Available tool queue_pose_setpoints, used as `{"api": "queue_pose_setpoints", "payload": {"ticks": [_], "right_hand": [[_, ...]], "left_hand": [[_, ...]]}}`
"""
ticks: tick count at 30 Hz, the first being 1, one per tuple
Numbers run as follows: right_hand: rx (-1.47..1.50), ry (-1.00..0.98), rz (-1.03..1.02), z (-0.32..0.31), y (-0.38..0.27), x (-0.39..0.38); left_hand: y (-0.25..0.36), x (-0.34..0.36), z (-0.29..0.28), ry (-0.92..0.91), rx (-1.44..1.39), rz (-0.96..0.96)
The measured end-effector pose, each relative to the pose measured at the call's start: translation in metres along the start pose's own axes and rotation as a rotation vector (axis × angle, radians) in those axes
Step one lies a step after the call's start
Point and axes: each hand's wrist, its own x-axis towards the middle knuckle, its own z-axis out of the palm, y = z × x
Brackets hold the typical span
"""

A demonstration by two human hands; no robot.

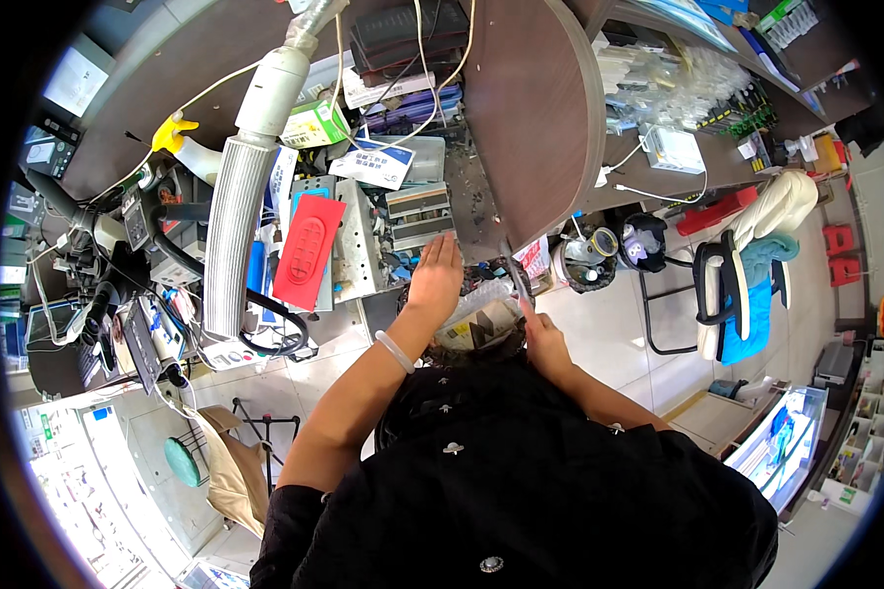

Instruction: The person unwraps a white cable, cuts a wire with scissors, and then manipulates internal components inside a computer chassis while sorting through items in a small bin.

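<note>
My left hand (436, 277) lies with fingers stretched out at the near edge of a striped grey and brown block (419, 213), and seems to touch it. A pale bangle rings that wrist. My right hand (547, 346) is closed around the lower end of a long, thin, flat tool (517, 278); its far end points up at the desk edge, and its exact kind is unclear. Below and between my hands stands a bin (483, 334) lined with dark plastic, with clear plastic and paper in it. Dark debris (473, 182) is scattered on the desk beyond the block.
A ribbed extraction hose (234, 236) hangs at the left. Beside the block are a red mat (309, 250) and a perforated metal case (359, 240). A curved wooden panel (535, 108) rises at the right. Waste bins (586, 257) and a chair (746, 275) stand farther right.
</note>
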Motion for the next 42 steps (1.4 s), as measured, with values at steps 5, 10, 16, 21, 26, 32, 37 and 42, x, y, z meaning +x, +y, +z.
{"api": "queue_pose_setpoints", "payload": {"ticks": [5, 10, 16, 21, 26, 32, 37, 42], "right_hand": [[0.017, -0.004, -0.033, -0.007, -0.003, -0.005], [0.025, -0.087, -0.077, -0.004, 0.002, -0.016], [0.092, -0.002, -0.103, -0.009, -0.002, -0.006], [0.063, 0.060, -0.095, 0.000, -0.016, 0.021], [-0.032, 0.131, 0.012, 0.014, -0.009, 0.069], [0.046, 0.070, -0.118, 0.014, -0.001, 0.037], [0.313, -0.146, 0.201, -0.030, -0.061, 0.050], [0.009, 0.149, -0.049, 0.027, -0.019, 0.119]], "left_hand": [[0.000, 0.000, -0.001, -0.014, -0.008, 0.000], [0.000, 0.000, -0.001, -0.031, -0.021, -0.005], [0.001, -0.004, 0.001, -0.012, -0.003, -0.006], [0.004, -0.006, 0.000, 0.021, -0.004, -0.003], [0.005, -0.009, -0.003, 0.006, -0.012, -0.002], [0.000, -0.010, 0.001, -0.059, -0.062, -0.007], [0.002, -0.011, 0.003, -0.035, -0.050, -0.012], [0.003, -0.007, -0.003, -0.016, -0.031, 0.009]]}}
